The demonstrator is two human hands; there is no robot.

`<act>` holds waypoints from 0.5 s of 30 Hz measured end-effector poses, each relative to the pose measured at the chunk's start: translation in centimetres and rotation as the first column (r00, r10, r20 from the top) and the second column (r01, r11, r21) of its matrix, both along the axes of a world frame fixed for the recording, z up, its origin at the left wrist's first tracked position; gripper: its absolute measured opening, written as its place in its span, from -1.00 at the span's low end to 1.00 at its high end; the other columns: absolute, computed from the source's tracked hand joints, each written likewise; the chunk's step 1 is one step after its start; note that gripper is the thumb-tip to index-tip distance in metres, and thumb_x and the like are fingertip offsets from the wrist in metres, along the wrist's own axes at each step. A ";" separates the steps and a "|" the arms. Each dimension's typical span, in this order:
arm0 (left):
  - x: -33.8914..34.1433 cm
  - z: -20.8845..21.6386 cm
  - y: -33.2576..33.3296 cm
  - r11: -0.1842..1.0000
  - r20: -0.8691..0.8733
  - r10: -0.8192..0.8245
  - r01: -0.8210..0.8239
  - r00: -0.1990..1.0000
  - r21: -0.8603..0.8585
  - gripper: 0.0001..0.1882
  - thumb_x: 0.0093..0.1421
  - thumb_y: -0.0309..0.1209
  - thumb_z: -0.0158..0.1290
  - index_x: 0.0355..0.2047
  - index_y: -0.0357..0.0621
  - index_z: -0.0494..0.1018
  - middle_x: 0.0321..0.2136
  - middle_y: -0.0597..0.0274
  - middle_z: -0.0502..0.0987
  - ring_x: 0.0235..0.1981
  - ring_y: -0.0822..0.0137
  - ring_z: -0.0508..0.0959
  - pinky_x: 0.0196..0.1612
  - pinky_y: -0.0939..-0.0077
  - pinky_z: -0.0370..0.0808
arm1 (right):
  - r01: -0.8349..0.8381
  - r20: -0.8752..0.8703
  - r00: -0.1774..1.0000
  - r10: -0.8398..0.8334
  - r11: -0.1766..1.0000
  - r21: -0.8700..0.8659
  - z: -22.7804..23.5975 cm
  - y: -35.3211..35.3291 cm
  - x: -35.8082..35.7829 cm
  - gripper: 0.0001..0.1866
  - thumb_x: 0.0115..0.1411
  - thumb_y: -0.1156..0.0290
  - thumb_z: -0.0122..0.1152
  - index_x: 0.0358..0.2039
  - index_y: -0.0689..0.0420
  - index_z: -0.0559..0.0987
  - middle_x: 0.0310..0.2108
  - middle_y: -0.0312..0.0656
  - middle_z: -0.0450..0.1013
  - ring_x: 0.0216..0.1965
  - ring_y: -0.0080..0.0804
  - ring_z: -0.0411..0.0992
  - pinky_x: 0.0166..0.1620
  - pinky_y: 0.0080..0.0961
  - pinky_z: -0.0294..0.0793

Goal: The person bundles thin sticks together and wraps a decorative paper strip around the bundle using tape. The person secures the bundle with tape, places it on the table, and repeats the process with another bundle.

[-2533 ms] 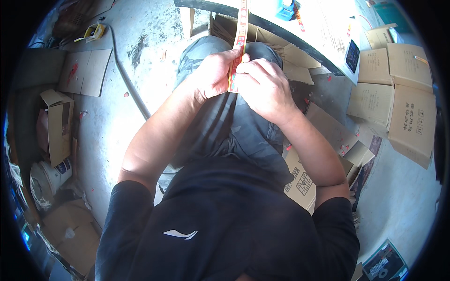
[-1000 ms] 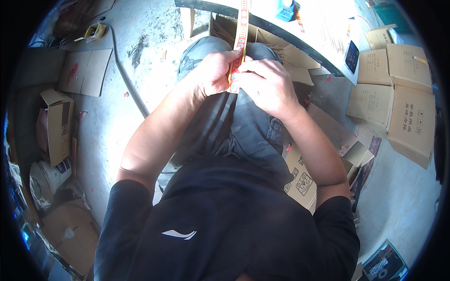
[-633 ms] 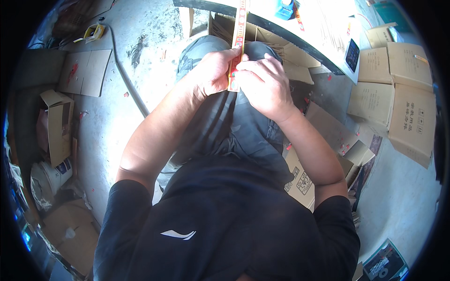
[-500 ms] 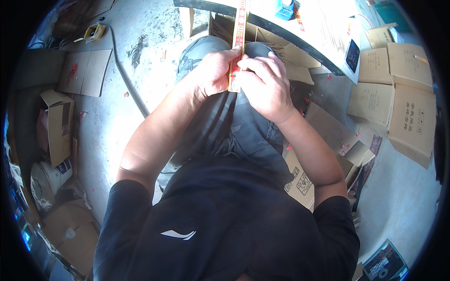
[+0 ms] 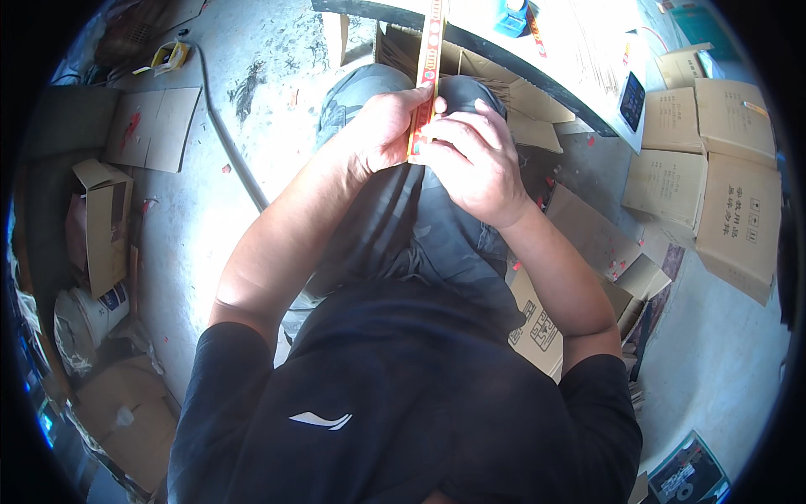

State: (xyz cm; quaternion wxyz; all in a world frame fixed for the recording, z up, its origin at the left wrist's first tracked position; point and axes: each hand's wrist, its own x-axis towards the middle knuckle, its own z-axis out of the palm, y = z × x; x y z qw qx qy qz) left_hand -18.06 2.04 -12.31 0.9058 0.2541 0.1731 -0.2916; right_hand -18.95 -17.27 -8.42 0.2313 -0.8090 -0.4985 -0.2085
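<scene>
A long, narrow red strip-like packet with yellow edges and printed patterns points away from me above my knees. Whether it is a flat sleeve or a thin box I cannot tell. My left hand is closed round its near part from the left, thumb lying on top. From the right, my right hand pinches the packet's near end between thumb and bent fingers. Part of that end is hidden by the right fingers.
Ahead stands a white-topped table with a dark edge, bearing a blue tape dispenser-like object and a phone-like dark screen. Cardboard boxes stand at right; an open carton and white bucket at left.
My right fingers have slid slightly nearer to me along the packet, to its near end. The left hand keeps its place.
</scene>
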 end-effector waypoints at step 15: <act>0.0 -0.9 0.7 0.997 0.072 -0.056 0.060 0.996 -0.047 -0.61 0.63 -0.16 -0.20 -0.11 -0.20 0.50 -0.29 0.26 0.63 -0.33 0.36 0.63 -0.18 0.29 0.68 | 0.002 -0.013 1.000 -0.001 1.000 0.006 0.1 -0.3 -0.4 -0.86 0.10 0.38 0.42 -0.29 -0.11 0.75 -0.05 -0.47 0.59 0.07 -0.41 0.51 0.29 -0.01 0.39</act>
